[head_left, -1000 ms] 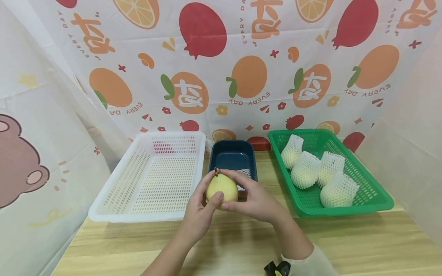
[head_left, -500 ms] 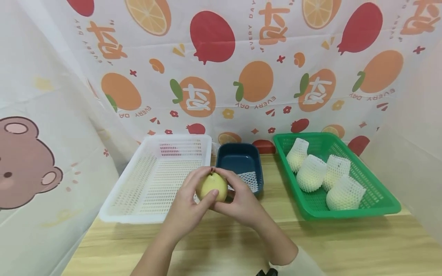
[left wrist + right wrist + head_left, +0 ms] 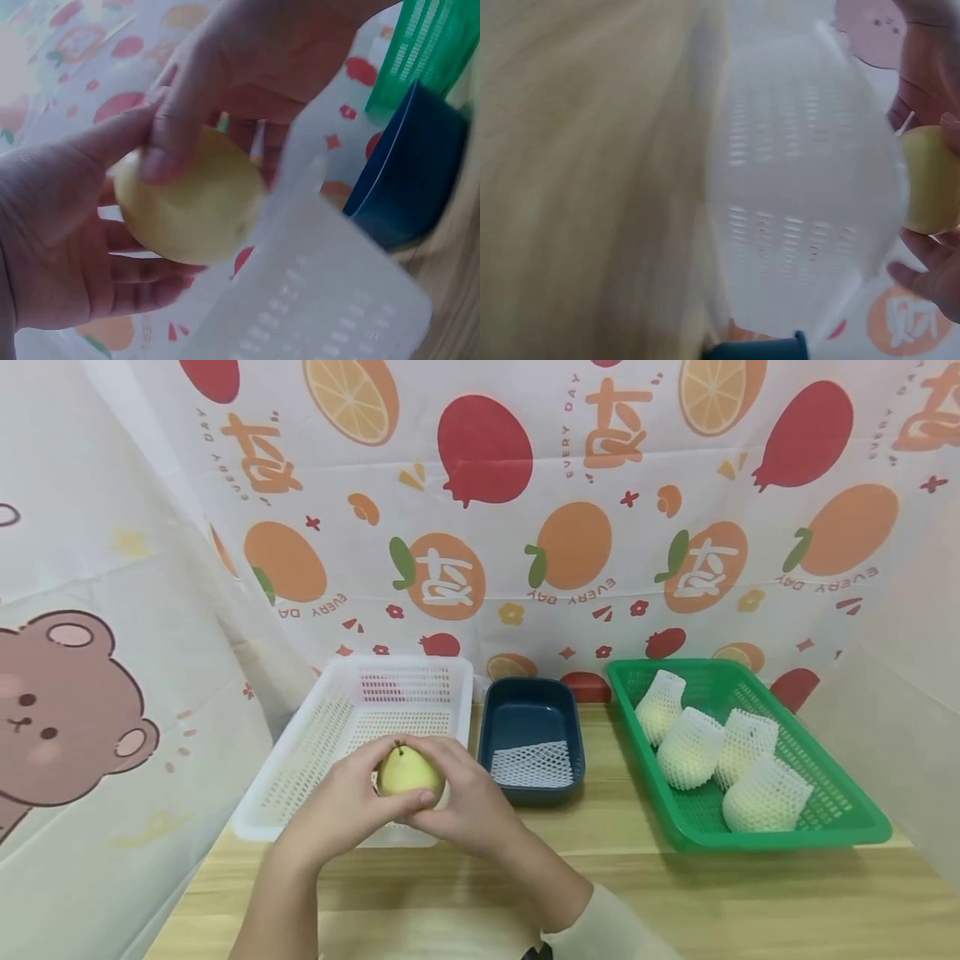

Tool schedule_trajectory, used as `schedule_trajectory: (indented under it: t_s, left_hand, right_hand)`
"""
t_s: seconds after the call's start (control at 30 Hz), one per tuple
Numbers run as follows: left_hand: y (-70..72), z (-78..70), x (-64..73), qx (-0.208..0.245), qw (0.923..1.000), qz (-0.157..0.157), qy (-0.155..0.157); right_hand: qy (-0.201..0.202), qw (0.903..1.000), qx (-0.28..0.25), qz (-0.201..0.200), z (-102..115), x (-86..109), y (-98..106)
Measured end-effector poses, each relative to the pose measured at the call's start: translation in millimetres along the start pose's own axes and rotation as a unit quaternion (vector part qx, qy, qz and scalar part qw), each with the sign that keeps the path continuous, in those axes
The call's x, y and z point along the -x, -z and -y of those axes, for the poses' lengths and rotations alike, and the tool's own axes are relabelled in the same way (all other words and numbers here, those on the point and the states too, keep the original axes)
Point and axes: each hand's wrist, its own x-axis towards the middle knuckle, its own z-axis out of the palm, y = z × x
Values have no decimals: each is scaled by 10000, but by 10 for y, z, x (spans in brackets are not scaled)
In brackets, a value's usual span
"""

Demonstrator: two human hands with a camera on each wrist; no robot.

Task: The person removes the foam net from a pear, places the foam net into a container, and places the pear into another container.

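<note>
A bare yellow pear (image 3: 407, 774) with a dark stem is held between both hands, above the near part of the white basket (image 3: 255, 793). My left hand (image 3: 341, 806) grips its left side, thumb across the front. From the other side my right hand (image 3: 468, 802) curls round it, its thumb meeting the left one. The left wrist view shows the smooth pear (image 3: 191, 202) with fingers around it and the basket below. At the right edge of the right wrist view, the pear (image 3: 928, 180) is partly cut off.
A dark blue bin (image 3: 525, 702) with a white foam net (image 3: 532, 765) inside stands right of the white basket. Farther right, a green basket (image 3: 675, 827) holds several pears (image 3: 690, 749) in foam nets. Fruit-printed cloth (image 3: 570, 543) hangs behind the wooden table (image 3: 600, 877).
Both hands have carried the pear leftward, from in front of the blue bin to over the white basket. The foam net in the bin is now uncovered. The head view has shifted slightly.
</note>
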Motion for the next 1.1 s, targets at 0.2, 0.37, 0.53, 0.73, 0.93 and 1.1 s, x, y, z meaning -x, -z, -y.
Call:
schedule_trajectory:
  t_s: [0.2, 0.37, 0.53, 0.73, 0.93, 1.1]
  left_hand:
    - [-30, 158, -66, 38, 9977, 595, 334]
    - [-121, 252, -124, -82, 9963, 773, 378]
    - [-174, 300, -168, -67, 9942, 938, 526]
    - [-191, 359, -201, -187, 9929, 1058, 516]
    - [-214, 398, -224, -889, 9883, 1080, 609]
    - [-221, 421, -237, -908, 9865, 1189, 664]
  right_hand:
    - [-53, 9932, 1100, 367, -77, 18, -155]
    - [-274, 9824, 1715, 694, -125, 47, -204]
    - [-464, 9779, 1819, 923, -153, 55, -206]
    - [-680, 9648, 2090, 1445, -171, 51, -206]
    - [-703, 9529, 2359, 1773, -179, 61, -225]
    - [-634, 9508, 2495, 1725, -177, 56, -234]
